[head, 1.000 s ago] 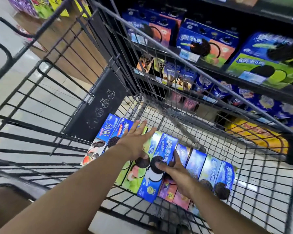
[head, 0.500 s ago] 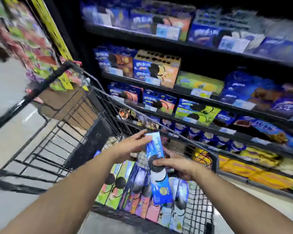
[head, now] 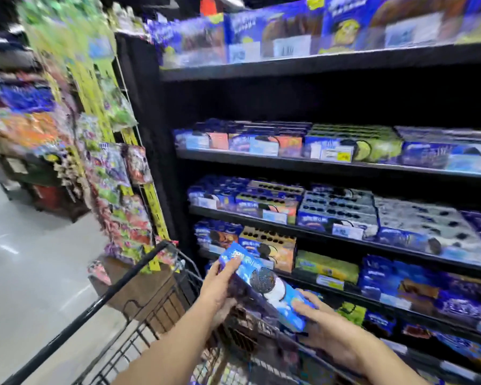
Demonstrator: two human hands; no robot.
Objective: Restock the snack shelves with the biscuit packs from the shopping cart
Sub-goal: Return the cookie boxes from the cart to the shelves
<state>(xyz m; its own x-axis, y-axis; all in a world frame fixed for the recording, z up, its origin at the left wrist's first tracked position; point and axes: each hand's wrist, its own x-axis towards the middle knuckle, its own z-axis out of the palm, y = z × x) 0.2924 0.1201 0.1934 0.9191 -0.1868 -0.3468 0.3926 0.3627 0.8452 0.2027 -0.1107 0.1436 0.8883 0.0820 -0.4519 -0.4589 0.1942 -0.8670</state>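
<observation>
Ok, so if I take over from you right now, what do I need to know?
Left hand grips the top end of the biscuit pack; right hand holds its bottom end.
The pack is tilted in the air above the cart, near the shelves.
Done: one pack is out of the cart.
Left: put it on a shelf. The cart's inside is mostly hidden.

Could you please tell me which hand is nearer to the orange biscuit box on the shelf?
Left. The left hand grips the blue pack's upper end, just below-left of the orange box; the right hand holds its lower end, farther down and right.
</observation>
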